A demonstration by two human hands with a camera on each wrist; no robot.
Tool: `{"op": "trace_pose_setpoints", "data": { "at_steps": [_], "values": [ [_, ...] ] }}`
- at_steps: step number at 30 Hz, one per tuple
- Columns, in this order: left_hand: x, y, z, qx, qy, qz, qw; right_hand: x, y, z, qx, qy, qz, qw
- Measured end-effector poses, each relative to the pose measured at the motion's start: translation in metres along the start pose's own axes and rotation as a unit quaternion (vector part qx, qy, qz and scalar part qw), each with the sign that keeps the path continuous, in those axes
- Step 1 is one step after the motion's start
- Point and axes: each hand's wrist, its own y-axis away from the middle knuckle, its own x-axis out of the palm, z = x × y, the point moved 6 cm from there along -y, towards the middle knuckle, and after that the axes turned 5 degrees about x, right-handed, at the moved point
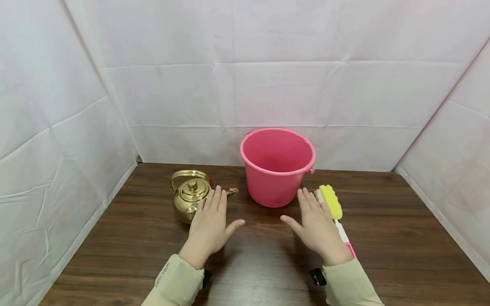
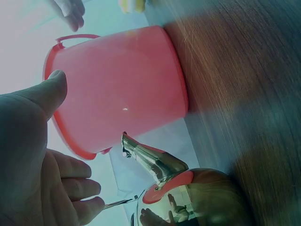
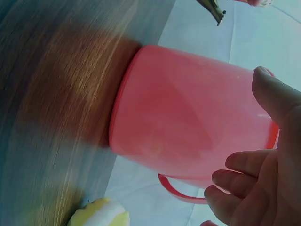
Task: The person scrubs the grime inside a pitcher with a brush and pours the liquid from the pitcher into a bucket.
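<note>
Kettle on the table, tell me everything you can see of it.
The kettle is gold-coloured and shiny, metal by its look, with a rounded body that mirrors its surroundings. Its lid is on, topped by a small knob, and a handle arches above. It stands upright on the table, left of the bucket in the head view, its spout on the bucket's side. The left hand partly hides it; whether they touch is unclear.
</note>
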Motion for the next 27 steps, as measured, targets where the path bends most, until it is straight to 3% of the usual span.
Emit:
{"op": "trace_pose_setpoints", "data": {
  "at_steps": [15,27],
  "values": [
    [-0.002,0.007,0.003,-0.004,0.006,-0.015,0.9999,0.011,0.003,0.013,-0.006,-0.022,0.017,1.0],
    [-0.004,0.012,0.008,-0.003,0.004,-0.03,0.9995,0.013,0.004,0.027,-0.023,-0.024,0.008,0.999]
  ]
}}
